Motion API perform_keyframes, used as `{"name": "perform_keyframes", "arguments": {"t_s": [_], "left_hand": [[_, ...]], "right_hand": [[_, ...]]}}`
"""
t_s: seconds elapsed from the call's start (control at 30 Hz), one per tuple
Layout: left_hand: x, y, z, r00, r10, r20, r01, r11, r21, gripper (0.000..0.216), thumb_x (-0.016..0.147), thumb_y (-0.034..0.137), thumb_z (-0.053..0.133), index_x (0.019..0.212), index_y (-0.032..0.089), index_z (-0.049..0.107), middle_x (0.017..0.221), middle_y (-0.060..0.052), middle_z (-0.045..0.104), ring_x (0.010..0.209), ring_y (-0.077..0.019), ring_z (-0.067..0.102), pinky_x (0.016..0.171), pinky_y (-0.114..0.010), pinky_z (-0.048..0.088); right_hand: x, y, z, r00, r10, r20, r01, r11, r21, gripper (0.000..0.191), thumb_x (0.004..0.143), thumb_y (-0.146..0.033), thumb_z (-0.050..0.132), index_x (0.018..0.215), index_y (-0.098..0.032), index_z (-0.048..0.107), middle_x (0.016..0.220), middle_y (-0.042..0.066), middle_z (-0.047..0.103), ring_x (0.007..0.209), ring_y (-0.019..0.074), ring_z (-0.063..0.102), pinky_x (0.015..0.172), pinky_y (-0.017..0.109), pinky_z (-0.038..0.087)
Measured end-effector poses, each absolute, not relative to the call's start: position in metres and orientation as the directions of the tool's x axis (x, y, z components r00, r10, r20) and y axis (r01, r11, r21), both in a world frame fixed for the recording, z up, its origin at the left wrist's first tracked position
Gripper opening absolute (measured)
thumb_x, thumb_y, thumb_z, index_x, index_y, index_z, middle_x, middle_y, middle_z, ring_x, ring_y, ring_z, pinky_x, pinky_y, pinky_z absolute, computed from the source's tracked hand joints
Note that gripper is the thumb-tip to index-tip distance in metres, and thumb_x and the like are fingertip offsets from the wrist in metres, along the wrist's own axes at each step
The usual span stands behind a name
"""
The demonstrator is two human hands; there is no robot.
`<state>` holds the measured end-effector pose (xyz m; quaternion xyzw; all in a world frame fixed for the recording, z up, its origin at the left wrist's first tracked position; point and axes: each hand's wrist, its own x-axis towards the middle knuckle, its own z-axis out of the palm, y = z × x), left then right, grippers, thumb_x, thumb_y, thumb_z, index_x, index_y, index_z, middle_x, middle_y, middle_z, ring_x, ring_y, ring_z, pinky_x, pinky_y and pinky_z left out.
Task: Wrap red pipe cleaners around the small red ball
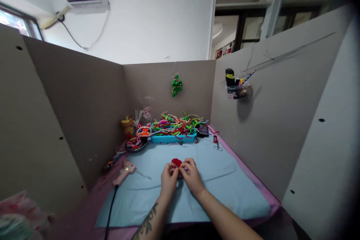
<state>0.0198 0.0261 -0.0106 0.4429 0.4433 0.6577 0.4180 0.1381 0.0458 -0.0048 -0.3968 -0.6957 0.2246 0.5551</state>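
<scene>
Both hands meet over the pale blue cloth-covered desk [225, 180]. The left hand [168, 180] and right hand [192, 175] are each closed in a fingertip pinch on a small red fuzzy pipe-cleaner piece [177, 162], held between them just above the cloth. Judged light, soft-surfaced and easily bent; its wire core probably keeps a set shape. Grip at the outer edges. A pink glue gun [124, 171] lies near the left. A turquoise tray of mixed coloured pipe cleaners [173, 138] sits behind.

no readable text, labels, brands or numbers anywhere
</scene>
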Motion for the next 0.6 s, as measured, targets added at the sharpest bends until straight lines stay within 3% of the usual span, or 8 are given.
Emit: {"name": "perform_keyframes", "arguments": {"t_s": [0.27,0.43,0.6], "left_hand": [[0.0188,0.0232,-0.003,-0.296,0.924,0.243,-0.099,-0.283,0.954,0.021,0.069,0.033,0.069,0.077,0.018,0.057,0.07,-0.003,0.067,0.065,-0.0168,0.065,0.062,-0.027,0.049],[0.0175,0.0245,-0.0075,-0.317,0.906,0.281,-0.059,-0.315,0.947,0.02,0.07,0.034,0.068,0.079,0.018,0.059,0.073,-0.003,0.067,0.068,-0.0172,0.065,0.065,-0.028,0.049],[0.0164,0.0242,-0.0058,-0.324,0.919,0.225,-0.117,-0.275,0.954,0.026,0.068,0.037,0.07,0.08,0.018,0.057,0.069,-0.003,0.067,0.064,-0.0169,0.064,0.063,-0.027,0.048]], "right_hand": [[0.1352,0.0486,-0.0082,-0.033,0.813,0.581,0.362,0.551,-0.751,0.012,0.078,-0.016,0.054,0.072,-0.022,0.062,0.088,0.005,0.053,0.088,0.0217,0.055,0.082,0.035,0.046],[0.1329,0.0484,-0.0091,-0.026,0.818,0.575,0.33,0.55,-0.767,0.012,0.079,-0.017,0.052,0.072,-0.022,0.059,0.086,0.004,0.052,0.086,0.0207,0.055,0.079,0.033,0.048],[0.1332,0.0497,-0.0102,-0.038,0.827,0.561,0.267,0.55,-0.792,0.012,0.08,-0.019,0.05,0.071,-0.022,0.057,0.086,0.004,0.051,0.085,0.0194,0.055,0.074,0.03,0.049]]}}
